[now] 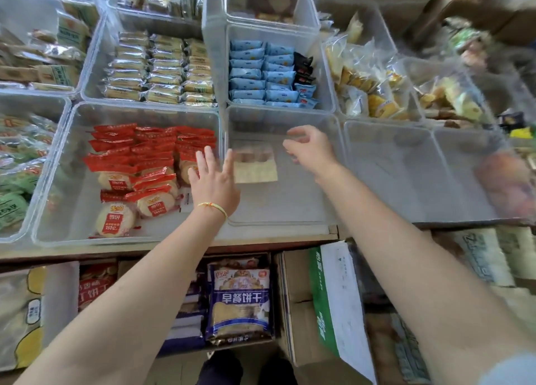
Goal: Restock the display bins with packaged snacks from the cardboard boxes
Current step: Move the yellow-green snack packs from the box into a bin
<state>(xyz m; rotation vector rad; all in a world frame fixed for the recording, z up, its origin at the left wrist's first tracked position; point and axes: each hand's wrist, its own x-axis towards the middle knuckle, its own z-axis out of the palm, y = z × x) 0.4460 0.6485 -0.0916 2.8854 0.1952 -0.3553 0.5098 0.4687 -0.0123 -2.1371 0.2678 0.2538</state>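
Between my hands lay one pale packet (255,164) in the clear bin (290,210), lengthwise crosswise, nearer my left hand (213,181), flat-fingered; right hand (310,150) loosely curled, empty.

Left hand (213,178) fingers spread, right hand (311,148) loosely curled — both over clear bin (290,210), pale snack pack (255,167) inside

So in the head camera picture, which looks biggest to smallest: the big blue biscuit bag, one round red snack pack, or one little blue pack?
1. Blue biscuit bag, though it's nearest the camera.
2. Round red snack pack.
3. Little blue pack.
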